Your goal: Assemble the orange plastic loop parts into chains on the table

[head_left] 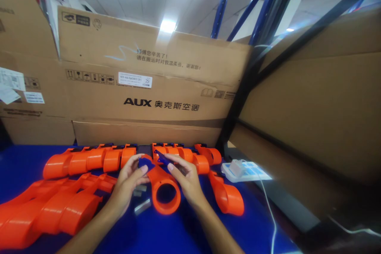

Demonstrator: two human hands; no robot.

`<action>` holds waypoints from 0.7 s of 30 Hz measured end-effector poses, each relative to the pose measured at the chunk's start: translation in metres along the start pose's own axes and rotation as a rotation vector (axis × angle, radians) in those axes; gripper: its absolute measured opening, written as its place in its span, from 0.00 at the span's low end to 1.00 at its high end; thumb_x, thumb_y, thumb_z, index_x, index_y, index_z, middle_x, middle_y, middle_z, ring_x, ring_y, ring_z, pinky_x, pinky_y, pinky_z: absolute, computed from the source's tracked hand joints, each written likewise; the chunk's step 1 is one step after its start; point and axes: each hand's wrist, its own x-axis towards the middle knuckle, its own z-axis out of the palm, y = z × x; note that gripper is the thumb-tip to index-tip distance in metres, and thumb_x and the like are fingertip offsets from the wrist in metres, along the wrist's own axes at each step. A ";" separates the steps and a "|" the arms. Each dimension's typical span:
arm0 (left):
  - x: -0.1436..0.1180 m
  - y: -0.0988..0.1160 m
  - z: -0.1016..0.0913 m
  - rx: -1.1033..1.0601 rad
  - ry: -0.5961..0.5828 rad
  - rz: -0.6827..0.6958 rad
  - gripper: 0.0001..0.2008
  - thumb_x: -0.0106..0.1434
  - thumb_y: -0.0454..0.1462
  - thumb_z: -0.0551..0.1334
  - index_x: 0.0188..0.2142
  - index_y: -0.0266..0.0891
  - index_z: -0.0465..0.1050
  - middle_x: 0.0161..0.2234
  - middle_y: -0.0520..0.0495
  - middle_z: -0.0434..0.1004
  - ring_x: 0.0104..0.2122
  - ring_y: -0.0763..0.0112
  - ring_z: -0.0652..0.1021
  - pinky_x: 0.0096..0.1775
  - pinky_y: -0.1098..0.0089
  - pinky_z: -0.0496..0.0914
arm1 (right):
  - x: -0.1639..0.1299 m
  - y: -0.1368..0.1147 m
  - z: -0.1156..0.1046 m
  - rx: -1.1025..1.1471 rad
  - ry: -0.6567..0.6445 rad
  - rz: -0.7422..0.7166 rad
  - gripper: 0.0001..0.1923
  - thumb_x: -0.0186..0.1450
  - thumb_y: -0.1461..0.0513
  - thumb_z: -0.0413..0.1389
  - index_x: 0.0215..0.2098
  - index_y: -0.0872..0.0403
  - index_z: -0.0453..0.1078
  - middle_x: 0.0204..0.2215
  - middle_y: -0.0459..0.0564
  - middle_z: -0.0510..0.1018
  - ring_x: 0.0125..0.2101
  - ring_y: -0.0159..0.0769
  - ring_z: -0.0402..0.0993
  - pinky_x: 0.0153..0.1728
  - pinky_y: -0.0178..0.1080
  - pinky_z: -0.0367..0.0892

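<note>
My left hand [128, 178] is closed on the upper end of an orange plastic part with a round ring [167, 211] at its lower end. A dark blue piece [145, 162] shows at that upper end, under my left thumb. Between the thumb and fingers of my right hand [187, 174] is a small dark blue plastic piece [161, 158], held just right of the orange part's top. Below my left hand, small silvery metal pieces [143, 206] lie on the blue table surface.
Rows of orange ringed parts [97, 158] line the back, and more orange parts [50, 210] crowd the left. Another orange part [228, 196] lies right. A power strip [247, 170] with a white cable is at the right edge. Cardboard [149, 63] stands behind.
</note>
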 end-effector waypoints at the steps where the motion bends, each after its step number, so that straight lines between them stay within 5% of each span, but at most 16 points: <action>1: 0.000 0.000 0.000 0.005 0.000 0.006 0.24 0.56 0.42 0.70 0.51 0.41 0.70 0.50 0.41 0.77 0.45 0.55 0.80 0.40 0.63 0.77 | 0.001 -0.001 -0.002 -0.008 -0.002 -0.011 0.15 0.64 0.54 0.62 0.48 0.48 0.78 0.49 0.53 0.81 0.53 0.50 0.73 0.58 0.55 0.63; 21: -0.005 0.004 0.004 0.069 0.015 0.079 0.25 0.55 0.41 0.72 0.52 0.46 0.71 0.51 0.45 0.76 0.49 0.55 0.77 0.42 0.63 0.78 | 0.001 -0.003 -0.002 -0.029 -0.086 -0.068 0.13 0.64 0.56 0.62 0.47 0.47 0.78 0.49 0.52 0.81 0.52 0.49 0.74 0.57 0.54 0.65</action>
